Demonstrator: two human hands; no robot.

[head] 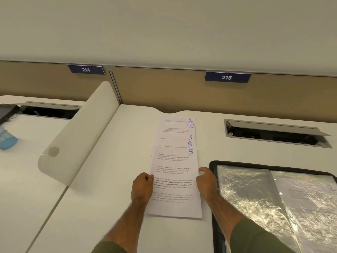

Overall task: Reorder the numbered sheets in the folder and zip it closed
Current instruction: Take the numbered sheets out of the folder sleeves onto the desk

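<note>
I look down on a white desk (102, 179) with two bare forearms reaching forward. My left hand (143, 186) pinches the left edge of the sheet marked 5 (175, 179), thumb and fingers closed on the paper. My right hand (206, 179) rests at the same sheet's right edge, fingers curled loosely and the thumb touching the paper; I cannot tell whether it actually grips the edge.

Sheet 5 lies flat between the two hands, printed with paragraphs of text, and extends back toward my arms. Beyond the hands, further sheets are fanned away from me so only their top strips show, each with a handwritten blue number: 8 (189, 143), 3 (190, 137), 10 (190, 125) and, farthest off, 1 (190, 119).

Just to the right of my right hand lies the open folder (212, 172), black-edged, with shiny crinkled plastic sleeves (242, 189); one sleeve farther right holds a printed page. Beyond the folder is an open cable hatch (277, 133) in the desk. To the left of my left hand, well apart, stands a curved white divider (80, 141). Ahead, a tan panel carries labels 214 (86, 69) and 215 (226, 77).
</note>
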